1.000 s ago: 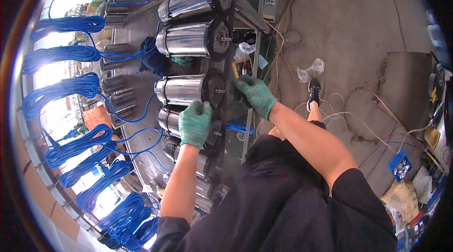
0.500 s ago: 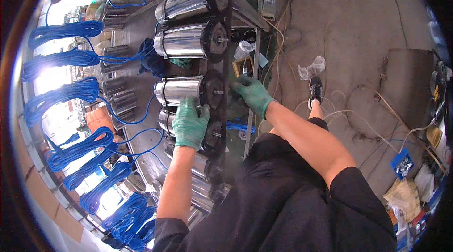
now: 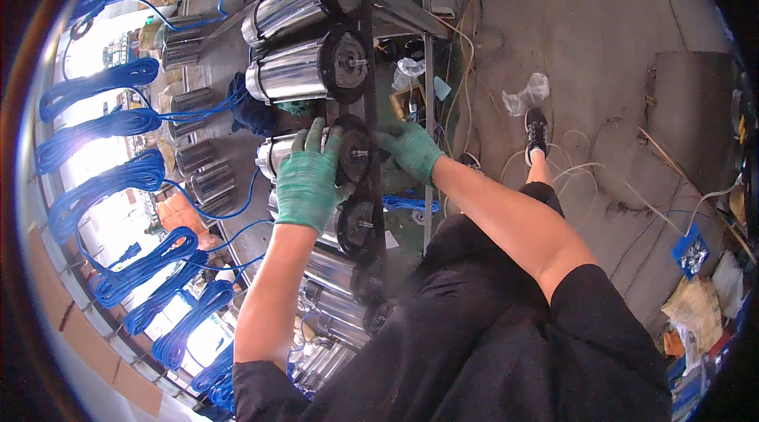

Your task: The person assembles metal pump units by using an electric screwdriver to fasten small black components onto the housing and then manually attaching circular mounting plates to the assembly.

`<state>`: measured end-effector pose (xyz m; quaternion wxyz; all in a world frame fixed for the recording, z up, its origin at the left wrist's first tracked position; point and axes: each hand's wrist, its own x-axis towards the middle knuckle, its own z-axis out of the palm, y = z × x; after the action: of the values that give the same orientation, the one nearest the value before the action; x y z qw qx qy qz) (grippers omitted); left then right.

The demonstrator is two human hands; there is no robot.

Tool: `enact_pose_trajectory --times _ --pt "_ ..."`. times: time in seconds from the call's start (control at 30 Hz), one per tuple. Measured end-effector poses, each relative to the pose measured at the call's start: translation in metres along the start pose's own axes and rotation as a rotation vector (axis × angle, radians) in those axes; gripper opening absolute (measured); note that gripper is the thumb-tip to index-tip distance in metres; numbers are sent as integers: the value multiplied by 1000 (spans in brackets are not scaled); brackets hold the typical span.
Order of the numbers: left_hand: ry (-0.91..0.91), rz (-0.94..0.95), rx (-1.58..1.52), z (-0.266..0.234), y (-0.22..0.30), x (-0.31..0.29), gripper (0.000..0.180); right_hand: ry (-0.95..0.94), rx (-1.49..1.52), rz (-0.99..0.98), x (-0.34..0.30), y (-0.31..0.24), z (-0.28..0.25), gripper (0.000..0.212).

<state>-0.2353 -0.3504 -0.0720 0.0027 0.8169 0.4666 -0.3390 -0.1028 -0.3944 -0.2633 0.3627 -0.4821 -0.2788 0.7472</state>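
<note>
My left hand, in a green knit glove, lies with outstretched fingers across a shiny cylindrical motor. Its fingers reach to the rim of the motor's round black end cap, from which a short metal shaft sticks out. At the right of that cap is my right hand, gloved alike. Its fingers are drawn together and point left at the cap and the dark rail; whatever its fingertips hold is hidden. Similar motors lie alongside, one just nearer to me and another just beyond.
Bundled blue cables hang along the left, their leads running to the motors. Metal cylinders stand behind the row. Right of the metal rack post, loose hoses and cords, clear plastic and a curved dark sheet lie on the floor.
My left hand has moved farther up over the motor, its fingers now spread on top by the end cap. My right hand has shifted slightly left, as the whole view swung a little.
</note>
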Motion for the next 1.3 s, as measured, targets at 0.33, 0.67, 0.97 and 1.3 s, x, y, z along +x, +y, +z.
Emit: enact_pose_trajectory --times 0.33,0.67,0.97,1.3 --pt "-127 -60 204 2 41 34 124 82 -247 -442 29 47 16 38" --pt "-183 -8 266 0 46 47 114 287 -272 -422 42 104 45 31" --pt "-145 -1 337 7 44 50 111 295 103 -236 48 70 43 34" --pt "-150 35 287 8 39 45 116 269 281 -59 4 80 71 42"
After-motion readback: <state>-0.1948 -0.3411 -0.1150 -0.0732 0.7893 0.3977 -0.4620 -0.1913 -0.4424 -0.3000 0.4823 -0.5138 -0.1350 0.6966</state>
